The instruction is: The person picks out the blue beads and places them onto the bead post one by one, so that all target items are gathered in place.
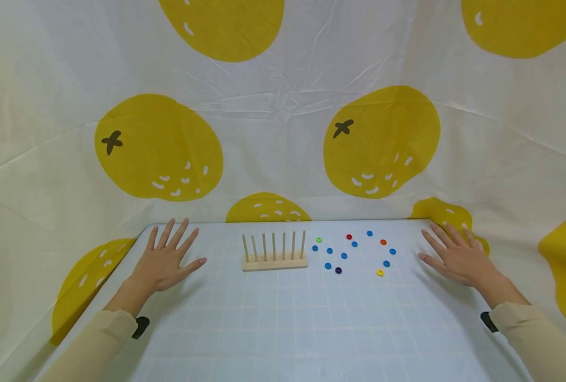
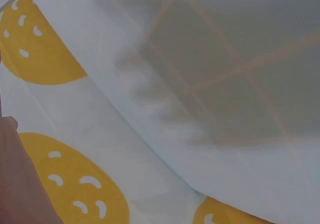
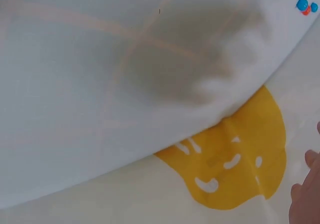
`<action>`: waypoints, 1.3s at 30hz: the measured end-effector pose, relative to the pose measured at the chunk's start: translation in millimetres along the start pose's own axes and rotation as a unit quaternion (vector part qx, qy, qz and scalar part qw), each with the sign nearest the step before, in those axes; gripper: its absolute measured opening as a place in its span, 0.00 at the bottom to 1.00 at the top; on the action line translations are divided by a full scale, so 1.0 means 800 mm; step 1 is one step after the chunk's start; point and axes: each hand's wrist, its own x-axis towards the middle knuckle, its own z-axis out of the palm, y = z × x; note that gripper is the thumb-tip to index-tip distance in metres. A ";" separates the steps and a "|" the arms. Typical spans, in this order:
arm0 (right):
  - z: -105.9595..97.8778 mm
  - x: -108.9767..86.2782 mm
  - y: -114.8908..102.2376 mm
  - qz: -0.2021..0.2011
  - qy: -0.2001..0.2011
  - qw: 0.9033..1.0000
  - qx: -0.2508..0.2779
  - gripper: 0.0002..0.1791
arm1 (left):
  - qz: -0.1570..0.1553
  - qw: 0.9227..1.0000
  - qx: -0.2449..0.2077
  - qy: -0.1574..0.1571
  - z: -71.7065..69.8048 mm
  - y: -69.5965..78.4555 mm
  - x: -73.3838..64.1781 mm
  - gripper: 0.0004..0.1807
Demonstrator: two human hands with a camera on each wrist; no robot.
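Fingers spread, my left hand (image 1: pixel 162 261) hovers above the left side of the table, holding nothing. Over the right side my right hand (image 1: pixel 460 256) is spread the same way, its palm facing down. Between them stands a wooden rack (image 1: pixel 274 263) with a row of several upright bare pegs. To its right lie scattered small rings: several blue ones (image 1: pixel 344 255), a green ring (image 1: pixel 319 240), a red ring (image 1: pixel 349 237), an orange ring (image 1: pixel 383 242), a dark purple ring (image 1: pixel 338 270) and a yellow ring (image 1: pixel 380 272). The right hand is nearest the blue and yellow rings.
The table (image 1: pixel 283 329) has a pale blue cover with a light grid. Behind and beside it hangs a white cloth (image 1: pixel 273 148) printed with large yellow fruit. Shadows of the hands fall on the tabletop in both wrist views.
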 end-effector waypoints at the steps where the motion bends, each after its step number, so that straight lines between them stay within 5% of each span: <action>1: 0.001 -0.001 -0.001 -0.002 0.002 1.000 0.001 0.46 | 0.000 1.000 -0.002 0.001 0.002 0.001 0.001 0.50; 16: 0.010 0.008 -0.019 0.003 -0.007 0.999 0.040 0.48 | 0.006 0.999 -0.025 0.020 0.019 0.022 0.014 0.51; 25: 0.021 0.018 -0.031 -0.013 -0.022 0.998 0.062 0.47 | -0.005 0.997 -0.071 -0.010 0.026 0.045 0.024 0.51; 39: 0.031 0.025 -0.051 -0.010 -0.020 0.992 0.126 0.47 | 0.017 0.989 -0.146 0.021 0.034 0.073 0.040 0.53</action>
